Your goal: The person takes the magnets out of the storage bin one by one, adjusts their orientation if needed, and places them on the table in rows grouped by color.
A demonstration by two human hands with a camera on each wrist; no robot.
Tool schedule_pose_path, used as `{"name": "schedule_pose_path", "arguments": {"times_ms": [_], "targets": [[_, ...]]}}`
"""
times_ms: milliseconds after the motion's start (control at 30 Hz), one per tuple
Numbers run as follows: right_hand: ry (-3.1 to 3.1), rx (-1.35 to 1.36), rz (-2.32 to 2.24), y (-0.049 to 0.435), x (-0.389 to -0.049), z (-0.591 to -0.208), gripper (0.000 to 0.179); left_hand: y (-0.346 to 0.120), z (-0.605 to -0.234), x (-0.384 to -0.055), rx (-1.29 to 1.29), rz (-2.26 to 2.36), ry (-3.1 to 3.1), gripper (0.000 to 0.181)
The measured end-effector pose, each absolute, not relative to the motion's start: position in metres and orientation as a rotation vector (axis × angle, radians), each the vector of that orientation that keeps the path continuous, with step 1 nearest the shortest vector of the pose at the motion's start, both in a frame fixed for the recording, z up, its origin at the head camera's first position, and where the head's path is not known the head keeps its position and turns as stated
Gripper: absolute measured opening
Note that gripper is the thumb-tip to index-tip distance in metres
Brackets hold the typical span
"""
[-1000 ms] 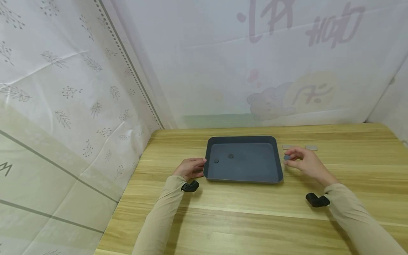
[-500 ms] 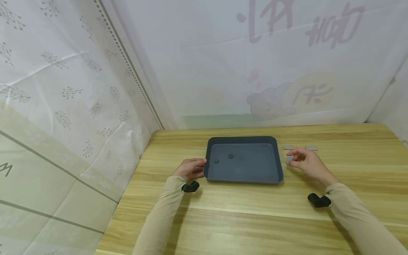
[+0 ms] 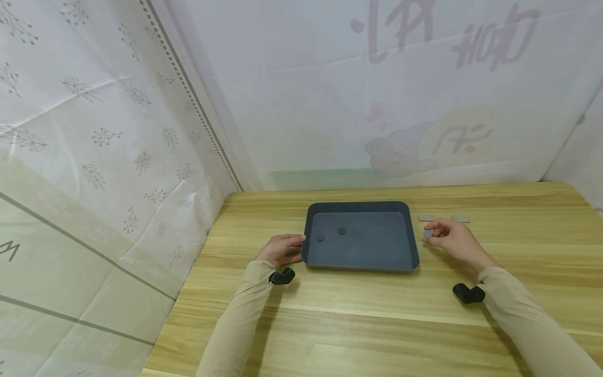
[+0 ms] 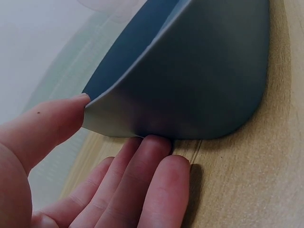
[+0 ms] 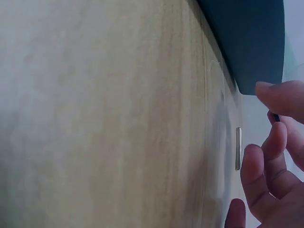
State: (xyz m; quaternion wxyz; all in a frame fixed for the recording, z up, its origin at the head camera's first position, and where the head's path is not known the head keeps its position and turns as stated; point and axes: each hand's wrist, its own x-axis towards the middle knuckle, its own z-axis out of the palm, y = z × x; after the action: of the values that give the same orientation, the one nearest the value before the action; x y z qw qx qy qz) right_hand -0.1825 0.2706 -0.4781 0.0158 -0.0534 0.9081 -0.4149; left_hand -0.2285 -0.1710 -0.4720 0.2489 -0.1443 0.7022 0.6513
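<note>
A dark grey rectangular tray point(image 3: 367, 246) with raised walls lies on the wooden table. Two small dark discs point(image 3: 341, 231) rest on its floor, toward the left. At the tray's left end is my left hand point(image 3: 281, 248); in the left wrist view its thumb point(image 4: 71, 111) touches the rim and its relaxed fingertips point(image 4: 159, 142) meet the foot of the outer wall. Just off the tray's right wall, my right hand point(image 3: 452, 241) pinches a small round grey disc point(image 3: 427, 233) between thumb and fingers. In the right wrist view only the disc's dark edge point(image 5: 276, 117) shows.
Two flat grey rectangular pieces, a left one point(image 3: 426, 217) and a right one point(image 3: 460, 218), lie on the table point(image 3: 348, 324) behind my right hand. A printed cloth point(image 3: 301, 104) hangs behind the table. Each wrist carries a black device point(image 3: 281, 276).
My right hand has shifted slightly right, away from the tray wall, with the disc turned to show a lighter face. My left hand and the tray have stayed in place.
</note>
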Motion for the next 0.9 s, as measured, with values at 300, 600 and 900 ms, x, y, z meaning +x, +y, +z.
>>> {"name": "schedule_pose_path", "arguments": {"times_ms": [300,600,900], "targets": [[2.842,-0.114,-1.201,0.2704,-0.1867,-0.4793,0.032,-0.1706,-0.469,-0.2269,-0.405,1.776,1.914,0.042],[2.833,-0.12,-1.189,0.2677,-0.1889,-0.4795,0.033,-0.1702,-0.4686,-0.2261,-0.404,1.774,1.917,0.043],[2.829,-0.102,-1.168,0.2662,-0.1917,-0.481,0.034,-0.1698,-0.4702,-0.2269,-0.405,1.775,1.916,0.042]]}}
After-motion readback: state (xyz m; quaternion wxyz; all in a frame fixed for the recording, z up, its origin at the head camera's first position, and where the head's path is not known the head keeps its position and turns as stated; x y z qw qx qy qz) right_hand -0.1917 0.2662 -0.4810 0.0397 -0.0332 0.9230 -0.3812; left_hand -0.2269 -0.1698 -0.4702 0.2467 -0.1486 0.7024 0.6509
